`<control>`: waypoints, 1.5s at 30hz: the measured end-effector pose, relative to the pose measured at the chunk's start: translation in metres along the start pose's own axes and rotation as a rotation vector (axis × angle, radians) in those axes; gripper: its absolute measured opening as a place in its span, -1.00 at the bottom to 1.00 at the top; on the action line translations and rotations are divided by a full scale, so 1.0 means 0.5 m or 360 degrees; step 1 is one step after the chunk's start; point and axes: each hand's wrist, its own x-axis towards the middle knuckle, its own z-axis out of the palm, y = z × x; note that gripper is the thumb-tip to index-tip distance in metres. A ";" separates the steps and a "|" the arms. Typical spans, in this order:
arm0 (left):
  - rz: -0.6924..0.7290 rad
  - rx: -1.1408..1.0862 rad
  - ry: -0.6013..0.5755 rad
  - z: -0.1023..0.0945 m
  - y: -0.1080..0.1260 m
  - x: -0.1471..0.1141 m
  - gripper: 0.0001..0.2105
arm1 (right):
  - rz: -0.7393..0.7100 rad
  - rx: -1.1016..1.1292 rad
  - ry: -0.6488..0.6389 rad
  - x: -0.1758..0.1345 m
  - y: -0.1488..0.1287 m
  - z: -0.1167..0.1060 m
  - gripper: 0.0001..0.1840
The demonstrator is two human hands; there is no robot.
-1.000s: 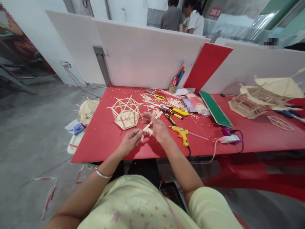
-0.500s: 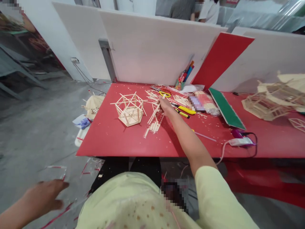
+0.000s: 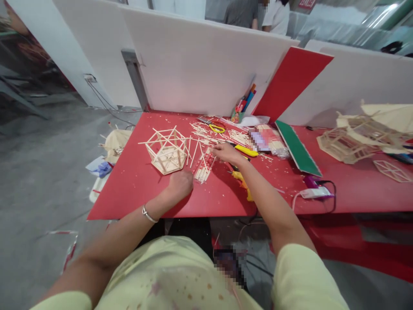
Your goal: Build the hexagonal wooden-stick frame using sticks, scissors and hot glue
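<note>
My left hand [image 3: 181, 184] rests over the table just in front of a hexagonal stick frame [image 3: 169, 158], its fingers curled; whatever may be in them is hidden. The frame has upright sticks and crossing sticks on top. My right hand [image 3: 226, 153] is at the upper end of a clear packet of wooden sticks [image 3: 204, 170], fingers stretched out over it, nothing plainly held. Several loose sticks [image 3: 194, 154] lie between the frame and the packet. Right of the packet, partly behind my right forearm, is a yellow glue gun [image 3: 242, 183].
Yellow-handled scissors [image 3: 217, 128], a yellow cutter [image 3: 247, 150] and scattered sticks lie toward the back. A pen cup [image 3: 237, 115] stands by the white partition [image 3: 206, 64]. Rightward are a green board [image 3: 298, 148], a purple plugged device [image 3: 312, 183] and a wooden model [image 3: 350, 142].
My left hand has come from low at the left onto the table beside the frame, its fingers now curled. My right hand has moved down toward the packet and released the sticks it held.
</note>
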 end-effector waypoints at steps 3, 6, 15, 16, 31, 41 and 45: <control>-0.0119 -0.0003 0.0006 -0.006 -0.016 -0.012 -0.79 | 0.0010 0.0049 -0.0107 -0.038 0.016 0.019 -0.63; -0.0259 -0.0245 0.0029 -0.020 -0.034 -0.049 -0.86 | 0.0053 0.0144 -0.0121 -0.037 0.023 0.067 -0.54; -0.0575 -0.2112 -0.0384 -0.004 -0.035 -0.156 -0.76 | 0.0309 0.0701 -0.0081 -0.021 0.014 0.152 -0.47; -0.0595 -0.2215 -0.0389 -0.001 -0.031 -0.161 -0.72 | 0.0319 0.0753 -0.0099 -0.026 0.011 0.149 -0.46; -0.0512 -0.2483 -0.0206 0.031 -0.021 -0.155 -0.47 | -0.0002 0.0990 -0.0115 -0.216 -0.045 0.241 -0.46; -0.0308 -0.2322 -0.0074 -0.014 -0.021 -0.159 -0.49 | -0.0227 0.1233 -0.0047 -0.202 -0.090 0.182 -0.46; -0.0225 -0.1766 -0.0249 -0.018 -0.108 -0.271 -0.55 | -0.0254 0.1285 0.0496 -0.149 -0.102 0.074 -0.47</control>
